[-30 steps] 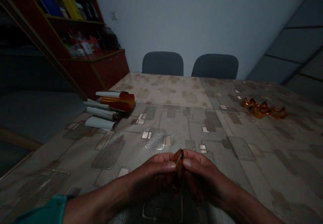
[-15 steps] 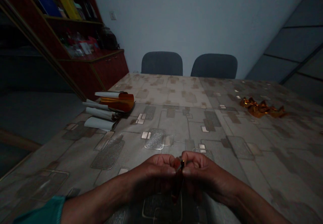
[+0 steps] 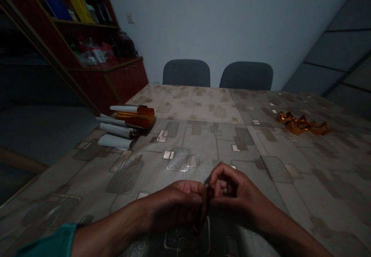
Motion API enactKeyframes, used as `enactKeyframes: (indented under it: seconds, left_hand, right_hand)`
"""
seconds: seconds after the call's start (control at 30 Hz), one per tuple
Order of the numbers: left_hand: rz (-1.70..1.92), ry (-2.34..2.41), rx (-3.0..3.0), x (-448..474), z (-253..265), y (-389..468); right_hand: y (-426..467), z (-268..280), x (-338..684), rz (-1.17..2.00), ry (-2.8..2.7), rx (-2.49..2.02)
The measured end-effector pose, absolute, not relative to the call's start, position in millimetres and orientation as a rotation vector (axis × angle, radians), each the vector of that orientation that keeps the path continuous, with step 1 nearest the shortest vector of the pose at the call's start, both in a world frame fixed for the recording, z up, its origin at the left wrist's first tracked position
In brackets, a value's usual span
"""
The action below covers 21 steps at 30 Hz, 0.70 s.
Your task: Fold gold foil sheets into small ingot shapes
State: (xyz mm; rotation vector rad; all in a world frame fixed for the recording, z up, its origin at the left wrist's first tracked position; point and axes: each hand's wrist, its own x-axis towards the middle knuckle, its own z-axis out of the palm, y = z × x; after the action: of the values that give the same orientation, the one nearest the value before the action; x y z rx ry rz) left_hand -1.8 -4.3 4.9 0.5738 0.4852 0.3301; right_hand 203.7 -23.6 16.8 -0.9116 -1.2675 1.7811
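Since the earlier frame, the right hand has raised its bent index finger beside the narrow, folded strip of shiny orange-gold foil, which tilts above the near side of the grey-beige patterned table. The left hand pinches the strip; whether the right grips it cannot be told. Curled, white-backed gold sheets lie at the table's left edge, peaked gold pieces toward its far right corner.
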Motion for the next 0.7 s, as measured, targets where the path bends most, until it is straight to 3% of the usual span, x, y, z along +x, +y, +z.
enactKeyframes:
  seconds: [0.57,0.7]
  left_hand:
    - [0.378,0.492,0.563,-4.9,2.7,-1.9]
    - [0.407,0.511,0.579,-6.1,4.5,-1.2]
  right_hand:
    - [-18.8,15.4,204.0,1.477,-1.469,-0.826]
    - [-21.0,11.7,200.9,1.635,-1.327,-0.796]
